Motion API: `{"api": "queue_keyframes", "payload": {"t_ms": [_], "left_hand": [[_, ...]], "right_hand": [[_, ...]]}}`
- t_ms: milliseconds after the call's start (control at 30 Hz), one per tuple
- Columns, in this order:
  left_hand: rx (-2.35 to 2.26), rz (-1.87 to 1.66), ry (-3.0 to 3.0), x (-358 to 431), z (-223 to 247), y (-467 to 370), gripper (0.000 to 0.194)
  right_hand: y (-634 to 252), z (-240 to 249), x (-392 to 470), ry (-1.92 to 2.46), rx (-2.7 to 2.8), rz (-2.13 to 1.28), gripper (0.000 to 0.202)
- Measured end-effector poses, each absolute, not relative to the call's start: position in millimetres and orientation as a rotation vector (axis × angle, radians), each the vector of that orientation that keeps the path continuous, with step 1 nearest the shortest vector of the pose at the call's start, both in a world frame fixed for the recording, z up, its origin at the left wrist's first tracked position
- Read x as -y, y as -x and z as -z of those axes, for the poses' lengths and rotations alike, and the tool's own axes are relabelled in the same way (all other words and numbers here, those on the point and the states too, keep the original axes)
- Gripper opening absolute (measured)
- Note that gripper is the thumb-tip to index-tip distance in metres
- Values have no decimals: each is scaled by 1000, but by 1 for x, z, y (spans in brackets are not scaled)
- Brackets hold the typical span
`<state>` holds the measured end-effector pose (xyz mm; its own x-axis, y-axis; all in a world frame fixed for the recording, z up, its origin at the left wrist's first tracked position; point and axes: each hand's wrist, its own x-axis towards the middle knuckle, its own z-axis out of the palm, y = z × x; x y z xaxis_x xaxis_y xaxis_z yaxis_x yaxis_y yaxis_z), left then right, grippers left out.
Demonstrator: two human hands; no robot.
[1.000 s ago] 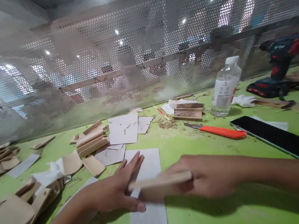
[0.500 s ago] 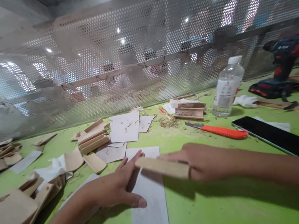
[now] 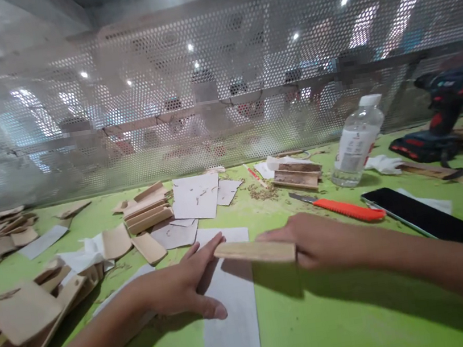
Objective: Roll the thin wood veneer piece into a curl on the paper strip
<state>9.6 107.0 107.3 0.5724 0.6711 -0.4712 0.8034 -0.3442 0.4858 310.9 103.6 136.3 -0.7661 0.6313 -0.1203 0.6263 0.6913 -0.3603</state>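
My right hand (image 3: 316, 239) is closed on a flat, pale bamboo piece (image 3: 255, 252), held roughly level above the table with its far end close to my left fingertips. Its shadow falls on the green surface below. My left hand (image 3: 182, 288) lies with thumb and fingers spread on the left side of a long white paper strip (image 3: 232, 337). The strip runs toward the near edge of the view, and the bamboo piece crosses over part of it. Beyond my right hand lies an orange utility knife (image 3: 348, 210) with its blade out.
Bamboo pieces (image 3: 27, 311) are heaped at the left, with a small stack (image 3: 149, 214) behind my left hand. To the right are a water bottle (image 3: 356, 144), a phone (image 3: 431, 217) and a cordless drill (image 3: 443, 115). A perforated metal screen (image 3: 228, 122) closes off the back.
The bamboo piece in my right hand has turned slightly, now closer to level and showing its edge. My left hand stays on the paper strip. The camera view has shifted a little.
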Motion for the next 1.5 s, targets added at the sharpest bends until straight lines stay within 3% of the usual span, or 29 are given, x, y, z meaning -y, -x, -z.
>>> {"api": "queue_keyframes", "payload": {"t_ms": [133, 267, 433, 600, 667, 733, 867, 967, 1133, 1267, 1400, 1500], "left_hand": [[-1183, 270, -2150, -107, -107, -10, 130], [-1152, 218, -2140, -107, -107, -7, 136], [-1149, 225, -2191, -107, -102, -5, 128], [-1217, 128, -2085, -106, -98, -7, 146], [-1222, 133, -2116, -105, -98, -8, 140], [-1242, 141, -2118, -104, -99, -8, 139], [-1270, 140, -2064, -104, -100, -7, 152], [-1210, 134, -2138, -105, -98, -6, 147], [-1266, 160, -2098, -105, -98, -6, 143], [-1242, 173, -2158, -104, -100, -7, 135], [-1257, 134, -2119, -106, -97, -4, 148], [-1221, 120, -2117, -107, -93, -2, 147]], "right_hand": [[-310, -133, -100, 838, 2986, -748, 26], [-308, -122, -102, 1272, 2943, -412, 43], [-307, -116, -101, 820, 3024, -687, 44], [-307, -117, -98, 1127, 2917, -639, 42], [-306, -116, -97, 810, 2965, -858, 38], [-306, -114, -100, 792, 2992, -843, 39], [-307, -109, -110, 1210, 2942, -445, 48], [-307, -106, -108, 890, 3014, -545, 51], [-306, -105, -101, 871, 2816, -671, 34], [-303, -106, -98, 791, 2701, -1066, 24], [-306, -106, -105, 1117, 2533, -1012, 19], [-308, -109, -108, 999, 2691, -1080, 14]]}}
